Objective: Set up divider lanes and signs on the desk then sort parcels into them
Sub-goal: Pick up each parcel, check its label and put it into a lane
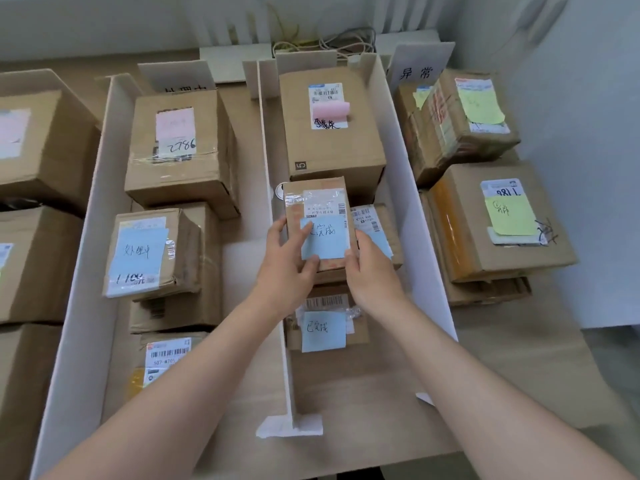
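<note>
Item: small parcel (317,216) w/ blue note (325,242), held over 3rd lane btwn white dividers (273,188), above other blue-note parcels there, so likely it belongs w/ them. My left hand (287,268) grips its near-left corner, right hand (370,271) grips near-right; fingers curled on edges, thumbs on top.

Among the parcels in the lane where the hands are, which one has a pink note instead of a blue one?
The large box at the far end of that lane. A curled pink note sits under its shipping label, while the three nearer parcels carry blue notes.
</note>
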A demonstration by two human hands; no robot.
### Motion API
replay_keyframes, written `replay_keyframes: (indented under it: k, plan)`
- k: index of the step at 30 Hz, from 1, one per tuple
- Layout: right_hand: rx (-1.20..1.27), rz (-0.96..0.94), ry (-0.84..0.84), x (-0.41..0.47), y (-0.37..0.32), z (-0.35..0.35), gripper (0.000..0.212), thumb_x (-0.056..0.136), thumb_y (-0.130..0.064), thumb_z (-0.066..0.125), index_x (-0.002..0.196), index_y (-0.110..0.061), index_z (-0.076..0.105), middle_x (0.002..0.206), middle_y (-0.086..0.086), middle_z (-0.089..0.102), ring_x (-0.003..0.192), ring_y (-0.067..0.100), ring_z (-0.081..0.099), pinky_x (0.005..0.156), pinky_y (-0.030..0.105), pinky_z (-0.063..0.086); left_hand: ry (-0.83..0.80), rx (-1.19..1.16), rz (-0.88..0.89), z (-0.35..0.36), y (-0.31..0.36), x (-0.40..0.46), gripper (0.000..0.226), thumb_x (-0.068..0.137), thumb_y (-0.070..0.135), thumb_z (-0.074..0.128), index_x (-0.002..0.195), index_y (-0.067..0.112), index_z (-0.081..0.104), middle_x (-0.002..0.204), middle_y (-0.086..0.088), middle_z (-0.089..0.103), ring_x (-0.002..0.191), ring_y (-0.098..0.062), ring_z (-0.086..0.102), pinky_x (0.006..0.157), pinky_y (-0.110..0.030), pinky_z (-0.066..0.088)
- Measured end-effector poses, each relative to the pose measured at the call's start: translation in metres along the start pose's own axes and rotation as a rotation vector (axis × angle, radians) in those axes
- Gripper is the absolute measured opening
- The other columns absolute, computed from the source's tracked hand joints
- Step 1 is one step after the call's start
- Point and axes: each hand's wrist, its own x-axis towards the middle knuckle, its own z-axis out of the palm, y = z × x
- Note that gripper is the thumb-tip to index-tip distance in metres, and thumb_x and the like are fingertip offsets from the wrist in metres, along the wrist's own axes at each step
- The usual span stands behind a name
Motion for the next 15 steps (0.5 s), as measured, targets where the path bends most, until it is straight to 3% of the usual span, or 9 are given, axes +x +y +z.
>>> replay_keyframes:
  k: [4, 5, 8, 10, 15]
  plan:
    - [-0.098, -0.064, -0.022, 0.002, -0.001, -0.008, 0.043, 0.106, -0.031, 0.038, 0.149, -0.031, 0.034, 0.137, -0.003, 0.055, 0.117, 0.02, 0.057, 0.091, 0.05, 0.055, 0.033, 0.028, -0.018, 0.003, 0.007, -0.004, 0.057, 0.103, 0.024, 0.059, 0.156, 0.03, 0.04, 0.168, 0.006, 0.007, 0.084, 0.02, 0.049, 0.084, -0.007, 0.038]
    - [-0.132, -0.075, -0.021, 0.002, -0.003, -0.011, 0.046, 0.106, -0.03, 0.039, 0.152, -0.03, 0.031, 0.139, -0.002, 0.053, 0.119, 0.021, 0.056, 0.092, 0.05, 0.054, 0.045, 0.04, -0.026, 0.003, 0.009, -0.005, 0.058, 0.102, 0.023, 0.06, 0.156, 0.03, 0.04, 0.168, 0.005, 0.007, 0.089, 0.019, 0.046, 0.089, -0.009, 0.037]
    - [-0.214, -0.125, 0.005, -0.001, -0.015, -0.022, 0.049, 0.105, -0.029, 0.041, 0.153, -0.025, 0.031, 0.141, 0.001, 0.049, 0.121, 0.025, 0.054, 0.095, 0.048, 0.053, 0.096, 0.075, -0.036, -0.002, 0.017, -0.008, 0.06, 0.101, 0.022, 0.061, 0.156, 0.031, 0.039, 0.168, 0.005, 0.01, 0.13, -0.008, 0.045, 0.108, -0.032, 0.042]
    - [-0.285, -0.174, 0.024, -0.004, -0.025, -0.032, 0.048, 0.105, -0.028, 0.039, 0.152, -0.023, 0.034, 0.142, 0.003, 0.049, 0.123, 0.027, 0.051, 0.099, 0.046, 0.05, 0.105, 0.123, -0.007, -0.01, 0.026, -0.012, 0.06, 0.1, 0.022, 0.061, 0.156, 0.03, 0.04, 0.166, 0.003, 0.019, 0.141, -0.02, 0.042, 0.111, -0.043, 0.044]
    - [-0.432, -0.307, 0.021, -0.023, -0.061, -0.064, 0.049, 0.106, -0.028, 0.036, 0.154, -0.018, 0.036, 0.156, 0.004, 0.038, 0.133, 0.031, 0.043, 0.109, 0.043, 0.039, 0.166, 0.272, 0.07, -0.043, 0.058, -0.033, 0.055, 0.103, 0.027, 0.056, 0.156, 0.022, 0.042, 0.161, 0.001, 0.038, 0.148, -0.02, 0.036, 0.119, -0.039, 0.034]
